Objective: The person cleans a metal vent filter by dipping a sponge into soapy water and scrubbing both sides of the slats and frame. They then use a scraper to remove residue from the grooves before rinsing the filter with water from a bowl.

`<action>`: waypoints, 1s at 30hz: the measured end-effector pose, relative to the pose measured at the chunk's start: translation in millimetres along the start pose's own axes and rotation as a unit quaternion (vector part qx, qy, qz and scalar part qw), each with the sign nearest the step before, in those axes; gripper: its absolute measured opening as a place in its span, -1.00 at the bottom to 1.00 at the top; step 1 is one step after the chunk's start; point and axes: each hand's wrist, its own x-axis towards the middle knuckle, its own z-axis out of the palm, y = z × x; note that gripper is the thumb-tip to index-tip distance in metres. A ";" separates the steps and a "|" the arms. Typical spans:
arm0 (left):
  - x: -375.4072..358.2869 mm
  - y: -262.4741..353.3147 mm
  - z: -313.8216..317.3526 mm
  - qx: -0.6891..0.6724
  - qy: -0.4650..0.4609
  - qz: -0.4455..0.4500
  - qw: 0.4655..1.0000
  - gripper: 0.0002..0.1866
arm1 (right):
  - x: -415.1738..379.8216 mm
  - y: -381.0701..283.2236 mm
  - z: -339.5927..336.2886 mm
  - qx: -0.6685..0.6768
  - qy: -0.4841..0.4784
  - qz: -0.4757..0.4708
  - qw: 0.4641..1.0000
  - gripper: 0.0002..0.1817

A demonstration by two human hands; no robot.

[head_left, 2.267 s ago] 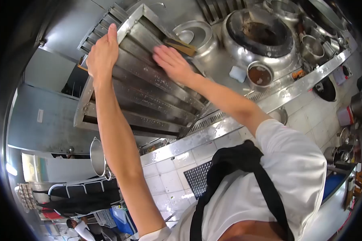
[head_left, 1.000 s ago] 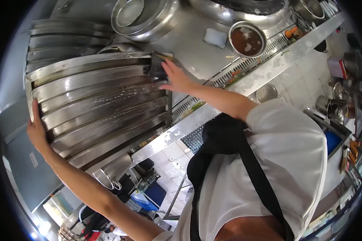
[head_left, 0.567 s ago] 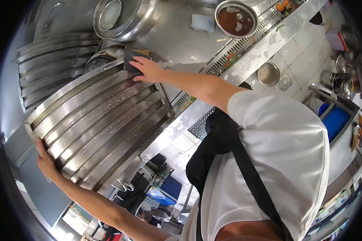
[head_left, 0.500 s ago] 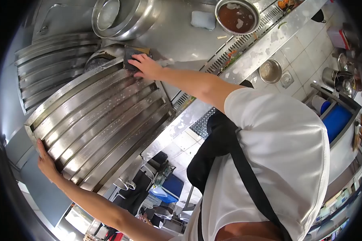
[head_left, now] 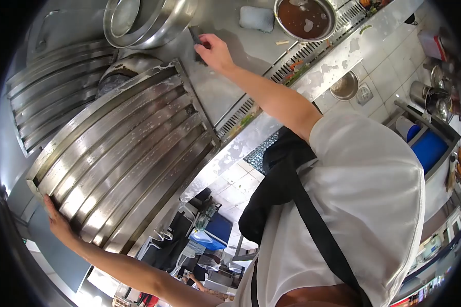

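Note:
A metal baffle filter (head_left: 123, 153) with long parallel slats and patches of suds lies tilted across the counter. My left hand (head_left: 60, 222) grips its lower left edge, fingers along the frame. Beyond the filter's upper corner, my right hand (head_left: 216, 52) is closed around a dark scouring pad (head_left: 197, 45), held over the steel counter (head_left: 230, 87) and apart from the filter. The pad is partly hidden by the fingers. Behind the filter sits a stained round pot (head_left: 130, 66), partly covered by it.
Another slatted filter (head_left: 56, 97) leans at the left. Large steel bowls (head_left: 161, 30) stand at the back. A whitish block (head_left: 256, 19) and a pan of brown liquid (head_left: 305, 19) are at the top. A slotted drain (head_left: 287, 71) with food scraps runs along the counter's edge.
My right hand has lifted off the filter's upper corner with the scouring pad and moved up and right, over the counter. My left hand stays on the filter's edge.

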 end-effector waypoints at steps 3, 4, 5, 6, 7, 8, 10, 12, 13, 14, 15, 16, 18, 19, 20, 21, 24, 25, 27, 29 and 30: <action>1.9 0.6 -2.9 0.004 -0.003 0.009 1.000 0.00 | -5.0 4.6 21.1 -0.018 0.031 -0.141 0.989 -0.75; -4.9 5.9 -4.8 0.008 -0.005 0.021 1.000 0.04 | -4.4 15.5 34.1 -0.017 0.031 -0.142 0.989 -0.75; -9.0 9.6 -7.0 0.012 -0.006 0.033 0.999 0.08 | -3.7 30.2 48.1 -0.067 0.057 -0.201 0.976 -0.75; -3.6 5.8 -5.4 0.013 -0.003 0.032 0.999 0.08 | -4.5 42.4 61.6 -0.115 0.083 -0.260 0.955 -0.74; 5.1 -0.4 -0.4 0.024 0.013 0.028 0.999 0.11 | -11.3 48.6 72.5 -0.158 0.090 -0.270 0.946 -0.74; 10.1 -7.8 -1.8 0.042 0.028 0.022 0.998 0.15 | -23.1 41.1 90.0 -0.153 0.086 -0.265 0.948 -0.74; 2.9 -4.1 -5.2 0.051 0.030 0.033 0.998 0.16 | -46.7 1.7 121.3 -0.030 0.006 -0.038 0.999 -0.71; 4.0 2.1 -2.1 0.053 0.031 0.041 0.997 0.18 | -64.9 -40.6 157.8 0.021 -0.060 -0.073 0.995 -0.70; 3.4 2.5 -3.3 0.077 0.029 0.024 0.996 0.20 | -68.8 -60.4 175.0 0.022 -0.051 -0.144 0.988 -0.64; 2.7 0.8 -4.7 0.103 0.027 0.010 0.994 0.22 | -75.2 -71.3 183.8 0.024 -0.039 -0.212 0.976 -0.58; 2.3 -2.6 -3.6 0.106 0.022 0.009 0.994 0.22 | -75.3 -63.3 171.9 0.021 -0.041 -0.207 0.977 -0.58; 3.9 -4.2 -1.9 0.112 0.036 0.011 0.993 0.23 | -63.5 -49.9 149.3 -0.015 -0.100 -0.269 0.958 -0.55; 10.4 -7.7 -1.0 0.116 0.048 0.013 0.992 0.24 | -51.4 -1.8 108.9 -0.135 -0.163 -0.261 0.942 -0.43; 12.7 -9.8 -3.3 0.136 0.026 0.033 0.990 0.25 | -53.1 36.6 93.6 -0.207 -0.142 -0.229 0.940 -0.43; 17.6 -13.7 -3.4 0.147 0.013 0.041 0.988 0.25 | -58.7 33.1 91.9 -0.208 -0.145 -0.231 0.939 -0.43; 23.2 -18.5 -3.4 0.158 0.000 0.049 0.986 0.26 | -67.7 25.0 90.6 -0.212 -0.156 -0.165 0.951 -0.38; 31.1 -12.7 -2.9 0.085 0.003 0.047 0.995 0.24 | -114.1 -13.8 128.1 -0.214 -0.084 -0.186 0.955 -0.42; 24.3 -3.1 -4.6 0.061 -0.032 0.001 0.998 0.20 | -129.3 -48.2 136.0 -0.170 -0.142 -0.220 0.950 -0.47; 12.6 -12.0 -8.1 0.045 -0.100 -0.008 0.994 -0.01 | -138.4 -85.6 129.2 -0.065 -0.223 -0.197 0.953 -0.53; -25.2 -43.3 -33.2 -0.080 -0.127 0.034 0.988 -0.08 | -129.3 -73.9 90.7 -0.072 -0.222 -0.173 0.957 -0.50; -45.5 -62.5 -41.5 -0.216 -0.153 0.068 0.962 -0.13 | -108.6 -50.2 63.0 -0.119 -0.201 -0.183 0.955 -0.43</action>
